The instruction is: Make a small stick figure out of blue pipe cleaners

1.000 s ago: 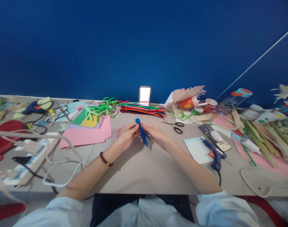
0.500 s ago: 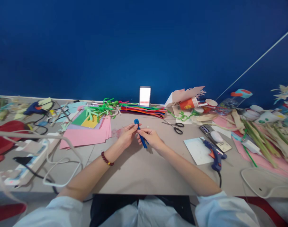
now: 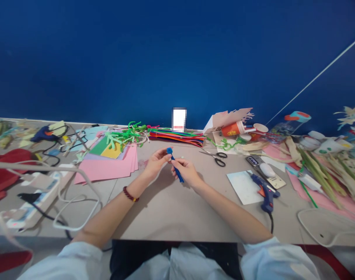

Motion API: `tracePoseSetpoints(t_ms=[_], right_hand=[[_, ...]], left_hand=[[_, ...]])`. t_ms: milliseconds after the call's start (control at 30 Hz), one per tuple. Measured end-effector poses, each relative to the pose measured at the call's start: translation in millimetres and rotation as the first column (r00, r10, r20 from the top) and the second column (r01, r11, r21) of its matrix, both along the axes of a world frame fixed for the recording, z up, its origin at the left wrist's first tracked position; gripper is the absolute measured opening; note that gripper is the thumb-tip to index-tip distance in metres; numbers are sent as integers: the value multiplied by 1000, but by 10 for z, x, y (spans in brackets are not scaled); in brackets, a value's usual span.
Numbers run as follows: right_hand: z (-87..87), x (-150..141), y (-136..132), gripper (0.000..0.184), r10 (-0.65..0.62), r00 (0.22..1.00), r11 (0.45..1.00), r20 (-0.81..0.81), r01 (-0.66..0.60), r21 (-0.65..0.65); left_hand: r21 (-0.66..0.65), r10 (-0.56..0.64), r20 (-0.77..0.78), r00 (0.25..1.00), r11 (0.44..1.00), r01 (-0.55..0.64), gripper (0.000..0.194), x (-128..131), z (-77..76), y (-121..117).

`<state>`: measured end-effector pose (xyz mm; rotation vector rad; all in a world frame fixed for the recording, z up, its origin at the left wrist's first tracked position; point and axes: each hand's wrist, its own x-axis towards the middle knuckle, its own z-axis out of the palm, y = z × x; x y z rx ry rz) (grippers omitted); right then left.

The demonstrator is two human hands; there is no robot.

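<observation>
On the beige worktable (image 3: 177, 217), my left hand (image 3: 155, 165) and right hand (image 3: 187, 174) pinch the light, bendy blue pipe-cleaner figure (image 3: 178, 175) by its soft stem, just below the coiled top, held above the surface.

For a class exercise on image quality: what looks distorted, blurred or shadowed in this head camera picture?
In the head view, the table bows with wide-lens distortion, a white patch at the back is pixelated, and the left arm casts a soft shadow.
</observation>
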<state>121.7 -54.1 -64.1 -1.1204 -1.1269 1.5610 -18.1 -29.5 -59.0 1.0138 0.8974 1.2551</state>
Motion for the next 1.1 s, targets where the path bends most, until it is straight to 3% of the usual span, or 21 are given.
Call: tracePoseSetpoints(t_ms=[100, 267, 367, 467, 600, 733, 1100], right_hand=[[-39, 28, 19, 32, -48, 994, 997, 96, 41, 69], [-86, 74, 51, 28, -99, 982, 981, 164, 69, 180], [-86, 96, 82, 30, -80, 986, 980, 148, 51, 190], [-51, 115, 115, 34, -42, 994, 988, 96, 27, 150], [21, 144, 149, 34, -39, 998, 995, 49, 34, 92], [22, 172, 193, 34, -81, 995, 993, 55, 76, 86], [-59, 219, 233, 25, -125, 967, 954, 222, 56, 294]], left_hand=[[134, 26, -91, 995, 991, -13, 39, -63, 33, 46], [226, 140, -257, 956, 971, -81, 30, -110, 52, 64], [277, 179, -311, 934, 957, -91, 25, -116, 73, 47], [326, 149, -358, 922, 945, -26, 19, -112, 87, 29], [300, 74, -357, 931, 953, 40, 24, -95, 60, 32], [251, 89, -292, 952, 968, -14, 19, -108, 24, 68], [386, 136, -450, 883, 921, 54, 12, -168, 40, 74]])
